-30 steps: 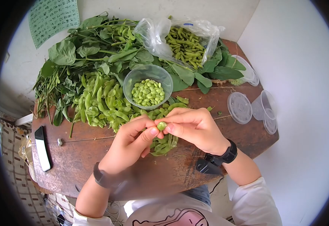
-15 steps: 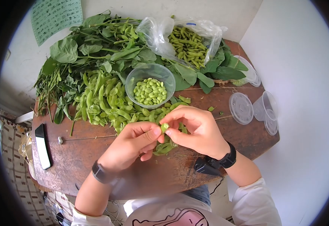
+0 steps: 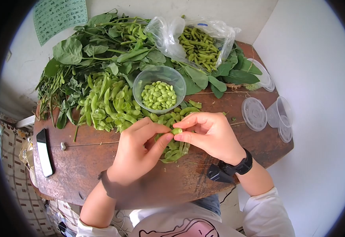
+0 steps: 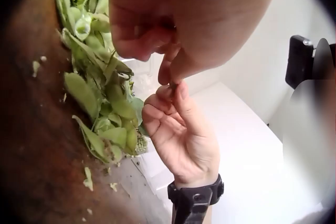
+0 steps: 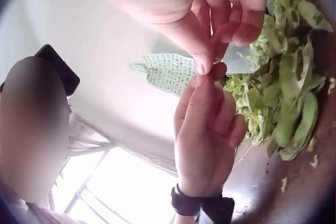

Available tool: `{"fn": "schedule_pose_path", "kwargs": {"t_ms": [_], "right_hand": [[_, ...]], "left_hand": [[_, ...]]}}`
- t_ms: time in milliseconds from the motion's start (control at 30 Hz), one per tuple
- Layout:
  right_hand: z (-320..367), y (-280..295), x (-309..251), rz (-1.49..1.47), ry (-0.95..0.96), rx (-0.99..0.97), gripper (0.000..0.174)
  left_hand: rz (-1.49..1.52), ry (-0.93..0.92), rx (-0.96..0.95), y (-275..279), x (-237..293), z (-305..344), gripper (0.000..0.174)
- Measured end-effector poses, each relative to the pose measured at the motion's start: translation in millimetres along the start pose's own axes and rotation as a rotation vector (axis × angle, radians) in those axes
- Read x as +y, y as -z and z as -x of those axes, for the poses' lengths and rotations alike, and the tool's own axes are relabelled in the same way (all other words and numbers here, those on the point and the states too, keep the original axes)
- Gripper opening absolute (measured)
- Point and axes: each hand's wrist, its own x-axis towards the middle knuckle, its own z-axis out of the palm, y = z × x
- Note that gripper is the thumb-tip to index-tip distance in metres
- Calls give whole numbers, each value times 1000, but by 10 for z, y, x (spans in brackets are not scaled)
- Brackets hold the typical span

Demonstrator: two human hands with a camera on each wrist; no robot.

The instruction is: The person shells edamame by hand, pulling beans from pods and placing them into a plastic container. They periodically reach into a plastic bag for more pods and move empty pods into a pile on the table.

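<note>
Head view: left hand [image 3: 137, 150] and right hand [image 3: 214, 136] together, thumb and fingers of each pinching one short green bean pod [image 3: 177, 131]. Pod held near round clear plastic bowl [image 3: 159, 73] of light-green oval beans [image 3: 158, 96], over brown wooden table [image 3: 196, 172].

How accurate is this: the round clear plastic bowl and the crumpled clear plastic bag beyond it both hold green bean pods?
Not quite: the head view shows the bowl holding shelled green beans instead. The bag beyond it does hold green bean pods.
</note>
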Motion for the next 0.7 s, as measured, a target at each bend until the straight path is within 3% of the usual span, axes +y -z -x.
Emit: {"fn": "schedule_pose_path", "kwargs": {"t_ms": [100,533,633,700], "right_hand": [[17,-33,-80,-54,-144,19,20],[30,-112,26,-117,-39,-12,25],[20,-159,41,-71,69,62,28],[11,-145,102,455,391,134,28]], "left_hand": [[-85,-96,2,5,15,5,11],[-86,-154,30,-25,-7,9,9],[-119,-108,51,-15,-14,22,9],[-136,-65,77,-27,-20,31,9]]}}
